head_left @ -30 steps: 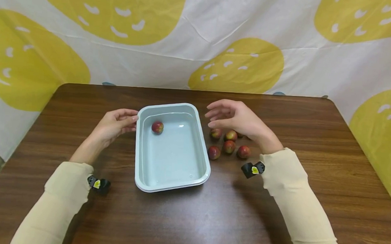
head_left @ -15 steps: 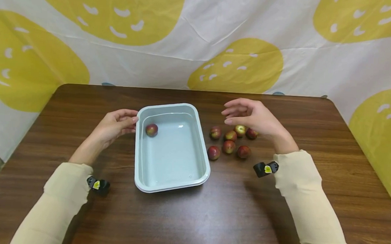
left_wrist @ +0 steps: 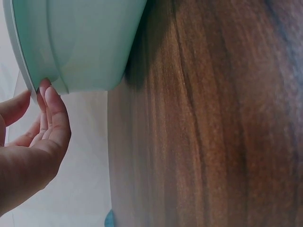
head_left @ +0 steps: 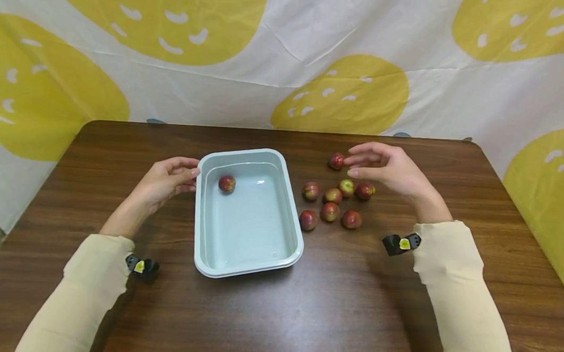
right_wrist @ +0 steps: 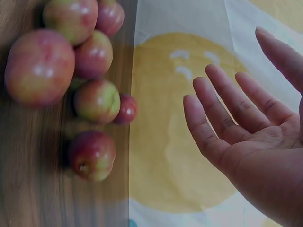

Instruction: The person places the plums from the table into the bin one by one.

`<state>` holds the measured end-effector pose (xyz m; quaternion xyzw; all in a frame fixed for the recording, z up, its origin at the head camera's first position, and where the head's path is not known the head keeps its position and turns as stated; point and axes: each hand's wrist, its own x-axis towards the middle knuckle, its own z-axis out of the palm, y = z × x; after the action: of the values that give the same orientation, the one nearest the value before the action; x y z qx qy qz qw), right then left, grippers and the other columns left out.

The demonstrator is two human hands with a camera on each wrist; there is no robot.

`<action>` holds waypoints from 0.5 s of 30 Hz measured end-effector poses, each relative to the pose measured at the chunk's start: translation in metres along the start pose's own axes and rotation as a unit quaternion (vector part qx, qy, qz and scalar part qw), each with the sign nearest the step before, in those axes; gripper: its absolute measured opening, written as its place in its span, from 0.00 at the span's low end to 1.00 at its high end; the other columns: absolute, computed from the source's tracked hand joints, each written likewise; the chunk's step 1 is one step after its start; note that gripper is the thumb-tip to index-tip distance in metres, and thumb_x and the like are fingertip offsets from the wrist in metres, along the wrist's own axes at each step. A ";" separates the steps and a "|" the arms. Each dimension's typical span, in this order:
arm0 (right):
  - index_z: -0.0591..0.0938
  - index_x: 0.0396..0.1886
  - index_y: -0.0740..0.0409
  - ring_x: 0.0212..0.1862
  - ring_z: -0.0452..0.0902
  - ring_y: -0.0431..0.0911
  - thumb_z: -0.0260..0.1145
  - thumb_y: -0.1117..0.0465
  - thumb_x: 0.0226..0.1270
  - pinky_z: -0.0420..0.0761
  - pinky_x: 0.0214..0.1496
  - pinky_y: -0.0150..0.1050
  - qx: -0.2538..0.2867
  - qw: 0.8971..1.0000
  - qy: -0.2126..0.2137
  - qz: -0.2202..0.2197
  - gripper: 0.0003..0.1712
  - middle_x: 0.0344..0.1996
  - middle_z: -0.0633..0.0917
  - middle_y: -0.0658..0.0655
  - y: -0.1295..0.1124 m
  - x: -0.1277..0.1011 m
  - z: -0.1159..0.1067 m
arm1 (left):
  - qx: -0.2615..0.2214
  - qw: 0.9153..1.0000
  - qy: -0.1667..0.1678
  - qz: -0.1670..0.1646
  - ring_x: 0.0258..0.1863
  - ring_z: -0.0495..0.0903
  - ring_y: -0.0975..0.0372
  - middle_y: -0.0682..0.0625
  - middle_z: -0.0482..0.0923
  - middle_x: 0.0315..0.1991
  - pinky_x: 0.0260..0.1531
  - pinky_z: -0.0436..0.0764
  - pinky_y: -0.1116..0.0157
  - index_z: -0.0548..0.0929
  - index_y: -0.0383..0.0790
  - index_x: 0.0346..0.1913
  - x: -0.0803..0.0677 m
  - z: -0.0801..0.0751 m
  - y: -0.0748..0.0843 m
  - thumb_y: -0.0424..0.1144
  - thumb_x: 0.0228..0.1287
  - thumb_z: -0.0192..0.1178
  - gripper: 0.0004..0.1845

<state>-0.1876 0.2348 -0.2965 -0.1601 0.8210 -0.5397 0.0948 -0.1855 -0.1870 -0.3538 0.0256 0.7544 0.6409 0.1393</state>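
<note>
Hovering by a lone plum [head_left: 336, 160], right fingers [head_left: 365, 160] spread empty; left fingers [head_left: 186, 171] touch tray [head_left: 202, 214]

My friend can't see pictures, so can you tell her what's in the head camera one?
A person's right hand reaches toward a small red fruit on a brown table, above six more fruits. The left hand touches a pale green tray with one fruit inside.
</note>
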 end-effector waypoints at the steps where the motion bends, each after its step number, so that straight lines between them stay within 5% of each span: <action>1: 0.74 0.52 0.64 0.41 0.80 0.42 0.66 0.66 0.58 0.79 0.43 0.35 -0.002 1.000 0.005 0.005 0.21 0.43 0.83 0.58 0.001 -0.001 -0.002 | 0.000 1.000 0.000 0.001 0.34 0.78 0.64 0.46 0.75 0.41 0.39 0.80 0.68 0.65 0.26 0.59 0.000 0.000 0.000 0.38 0.66 0.53 0.24; 15: 0.72 0.55 0.62 0.43 0.78 0.40 0.67 0.61 0.58 0.76 0.45 0.32 -0.037 0.997 0.028 0.061 0.25 0.43 0.82 0.50 0.020 -0.013 -0.020 | -0.008 1.000 0.006 -0.002 0.33 0.78 0.64 0.49 0.76 0.40 0.39 0.80 0.69 0.65 0.26 0.58 -0.001 0.000 0.000 0.37 0.65 0.55 0.24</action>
<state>-0.1851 0.2644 -0.3074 -0.0979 0.8512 -0.5061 0.0983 -0.1849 -0.1868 -0.3536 0.0195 0.7498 0.6471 0.1365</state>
